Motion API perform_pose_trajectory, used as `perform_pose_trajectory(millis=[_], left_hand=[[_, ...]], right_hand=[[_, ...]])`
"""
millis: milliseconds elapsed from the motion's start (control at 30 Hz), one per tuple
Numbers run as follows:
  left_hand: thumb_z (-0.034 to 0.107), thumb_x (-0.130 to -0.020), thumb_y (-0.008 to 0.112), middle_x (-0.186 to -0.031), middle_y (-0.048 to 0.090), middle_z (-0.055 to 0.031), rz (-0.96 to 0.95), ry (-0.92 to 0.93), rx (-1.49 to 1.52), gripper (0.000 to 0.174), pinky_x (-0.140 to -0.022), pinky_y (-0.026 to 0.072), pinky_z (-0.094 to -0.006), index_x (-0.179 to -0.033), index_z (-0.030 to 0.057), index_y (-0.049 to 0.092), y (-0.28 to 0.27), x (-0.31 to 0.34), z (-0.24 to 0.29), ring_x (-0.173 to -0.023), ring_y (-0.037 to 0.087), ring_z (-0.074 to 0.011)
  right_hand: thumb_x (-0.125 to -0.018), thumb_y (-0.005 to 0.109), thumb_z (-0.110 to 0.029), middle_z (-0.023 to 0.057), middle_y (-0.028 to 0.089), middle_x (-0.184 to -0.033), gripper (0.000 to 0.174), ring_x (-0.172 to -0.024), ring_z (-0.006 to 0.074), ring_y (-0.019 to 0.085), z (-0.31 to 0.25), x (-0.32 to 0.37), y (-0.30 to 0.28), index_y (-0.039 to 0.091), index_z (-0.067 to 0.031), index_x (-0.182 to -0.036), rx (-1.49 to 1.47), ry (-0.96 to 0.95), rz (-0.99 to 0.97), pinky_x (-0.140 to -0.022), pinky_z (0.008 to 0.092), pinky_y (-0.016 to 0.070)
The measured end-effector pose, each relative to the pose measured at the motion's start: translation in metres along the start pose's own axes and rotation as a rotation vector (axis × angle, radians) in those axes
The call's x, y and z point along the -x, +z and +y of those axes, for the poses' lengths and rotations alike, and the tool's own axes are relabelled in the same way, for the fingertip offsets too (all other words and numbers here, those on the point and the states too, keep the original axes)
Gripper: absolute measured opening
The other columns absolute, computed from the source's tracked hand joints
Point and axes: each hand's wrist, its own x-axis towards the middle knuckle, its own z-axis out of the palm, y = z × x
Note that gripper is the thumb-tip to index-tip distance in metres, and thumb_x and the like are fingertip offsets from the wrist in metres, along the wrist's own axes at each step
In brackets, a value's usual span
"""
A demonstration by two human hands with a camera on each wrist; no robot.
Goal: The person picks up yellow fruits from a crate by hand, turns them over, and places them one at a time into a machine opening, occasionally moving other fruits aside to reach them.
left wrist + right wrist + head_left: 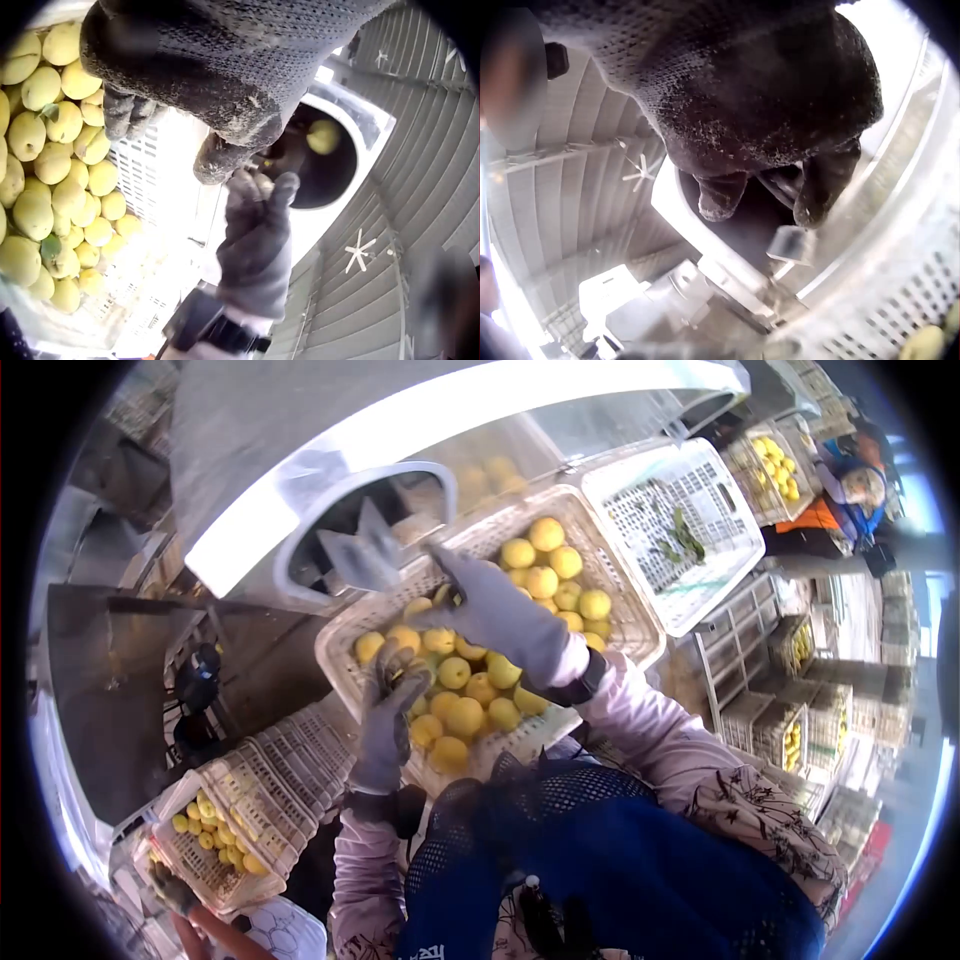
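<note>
Grey gloves cover both hands. In the head view the left hand [385,715] is over the near left of a pale crate [335,660] of yellow fruit [464,716], its fingers bent; whether it holds a fruit is unclear. The right hand [500,605] reaches across the crate toward an oval opening [450,485] in a white-edged machine. In the right wrist view that hand [757,97] has its fingertips apart, with no fruit visible between them. One fruit [324,137] shows inside the opening in the left wrist view, beyond the left hand [217,75].
A white crate [705,585] with some green leaves adjoins the fruit crate. At lower left stands another fruit crate [285,850], with someone's gloved hand [172,888] beside it. A person [862,490] is near a fruit crate at upper right. Stacked crates line the right.
</note>
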Motion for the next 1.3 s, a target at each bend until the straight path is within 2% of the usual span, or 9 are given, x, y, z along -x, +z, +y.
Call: perform_pose_trajectory(millis=[200, 267, 367, 467, 600, 867, 1067, 1200, 1300], left_hand=[[0.015, -0.089, 0.077, -0.137, 0.056, -0.0145, -0.105, -0.191, -0.294, 0.079, -0.096, 0.0524, -0.0298, -0.157, 0.0057, 0.038, 0.055, -0.066, -0.048, -0.123, 0.059, -0.0171], [0.029, -0.087, 0.079, -0.139, 0.055, -0.0187, -0.185, 0.274, -1.048, 0.086, -0.093, 0.0501, -0.0352, -0.159, 0.0096, 0.037, 0.064, -0.111, -0.105, -0.121, 0.058, -0.0243], [0.045, -0.085, 0.077, -0.137, 0.055, -0.0208, -0.128, 0.456, -1.511, 0.09, -0.095, 0.0461, -0.0412, -0.16, 0.0139, 0.037, 0.089, -0.147, -0.166, -0.12, 0.056, -0.031], [0.053, -0.084, 0.074, -0.135, 0.053, -0.0192, -0.061, 0.144, -1.666, 0.092, -0.099, 0.0446, -0.0447, -0.158, 0.0152, 0.036, 0.147, -0.162, -0.158, -0.122, 0.054, -0.0341], [0.045, -0.083, 0.078, -0.129, 0.053, -0.0163, -0.117, 0.371, -1.691, 0.089, -0.1, 0.0448, -0.0457, -0.155, 0.014, 0.038, 0.172, -0.2, -0.185, -0.123, 0.052, -0.0344], [0.03, -0.068, 0.09, -0.131, 0.06, -0.0163, -0.35, -0.167, -1.41, 0.074, -0.104, 0.0483, -0.0426, -0.133, 0.0085, 0.06, 0.174, -0.227, -0.121, -0.125, 0.059, -0.0326], [0.028, -0.074, 0.079, -0.126, 0.064, -0.0121, -0.509, 0.244, -1.767, 0.058, -0.095, 0.0497, -0.0427, -0.126, 0.0111, 0.062, 0.19, -0.17, -0.151, -0.118, 0.064, -0.0305], [0.026, -0.079, 0.072, -0.119, 0.067, -0.017, -0.468, 0.168, -1.593, 0.054, -0.091, 0.0513, -0.0458, -0.128, 0.0075, 0.061, 0.183, -0.15, -0.132, -0.11, 0.067, -0.0344], [0.026, -0.081, 0.072, -0.116, 0.068, -0.0189, -0.466, -0.067, -1.682, 0.057, -0.085, 0.0539, -0.0468, -0.133, 0.007, 0.059, 0.158, -0.115, -0.124, -0.101, 0.069, -0.0367]], right_hand=[[-0.083, 0.085, -0.031, 0.029, 0.065, -0.122, 0.082, -0.114, 0.0479, 0.063, 0.149, 0.1, -0.07, 0.044, 0.0007, -0.147, 0.383, 0.469, -0.052, -0.095, 0.0499, 0.0523], [-0.084, 0.081, -0.032, 0.0279, 0.062, -0.127, 0.074, -0.109, 0.0458, 0.065, 0.184, 0.094, -0.095, 0.048, 0.0005, -0.142, 0.409, 0.377, -0.005, -0.094, 0.0485, 0.0538], [-0.088, 0.074, -0.026, 0.0276, 0.057, -0.131, 0.076, -0.108, 0.0428, 0.066, 0.218, 0.053, -0.103, 0.04, -0.0007, -0.152, 0.599, 0.112, 0.039, -0.091, 0.0462, 0.0563], [-0.091, 0.069, -0.022, 0.0292, 0.053, -0.134, 0.079, -0.107, 0.0386, 0.068, 0.243, 0.006, -0.088, 0.033, -0.0018, -0.158, 0.861, 0.201, -0.127, -0.087, 0.045, 0.0588], [-0.091, 0.067, -0.024, 0.0303, 0.056, -0.129, 0.078, -0.103, 0.0358, 0.069, 0.21, -0.02, -0.08, 0.033, -0.001, -0.158, 1.004, 0.282, -0.199, -0.082, 0.0441, 0.0603], [-0.094, 0.07, -0.037, 0.0291, 0.066, -0.114, 0.064, -0.102, 0.0421, 0.07, 0.238, -0.047, -0.093, 0.05, 0.0025, -0.14, 0.717, 0.241, -0.121, -0.086, 0.0461, 0.0574], [-0.092, 0.075, -0.037, 0.0254, 0.07, -0.112, 0.062, -0.108, 0.0416, 0.069, 0.227, -0.04, -0.085, 0.053, -0.0007, -0.136, 0.747, 0.228, -0.156, -0.093, 0.0476, 0.0555], [-0.095, 0.069, -0.024, 0.0193, 0.068, -0.121, 0.046, -0.106, 0.0377, 0.072, 0.254, -0.043, -0.065, 0.058, -0.0134, -0.138, 1.001, 0.251, -0.102, -0.082, 0.0484, 0.0613], [-0.095, 0.061, -0.019, 0.0207, 0.073, -0.11, 0.037, -0.101, 0.0354, 0.074, 0.242, -0.032, -0.079, 0.06, -0.0045, -0.129, 0.964, 0.228, -0.206, -0.076, 0.0477, 0.061]])
